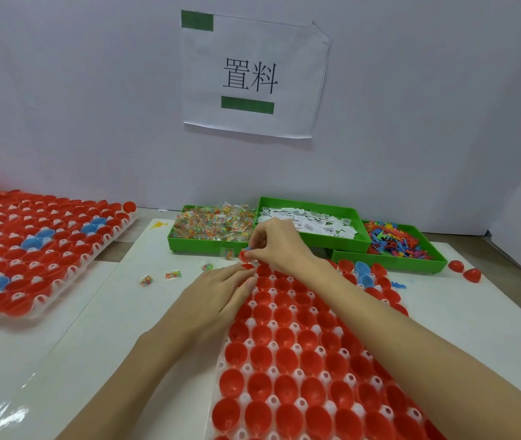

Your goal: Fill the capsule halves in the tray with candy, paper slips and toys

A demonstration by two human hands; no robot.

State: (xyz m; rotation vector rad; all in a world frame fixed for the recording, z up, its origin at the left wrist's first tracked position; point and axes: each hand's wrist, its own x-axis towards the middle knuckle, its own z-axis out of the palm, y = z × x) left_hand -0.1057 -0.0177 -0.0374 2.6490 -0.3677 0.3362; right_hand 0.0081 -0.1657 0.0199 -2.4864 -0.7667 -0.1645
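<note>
At the tray's [221,369] eleven o'clock corner, right hand [276,246] pinches a small blue toy [248,248]; left hand [221,292] rests flat, fingers relaxed.

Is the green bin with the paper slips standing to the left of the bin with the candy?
No, the paper slip bin stands to the right of the candy bin.

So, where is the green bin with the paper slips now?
In the head view, the paper-slip bin sits at the back by the wall, between the candy bin and the toy bin.

A pale wall [94,90] bearing a printed paper sign [252,74] rises behind the white table [46,360]
</note>
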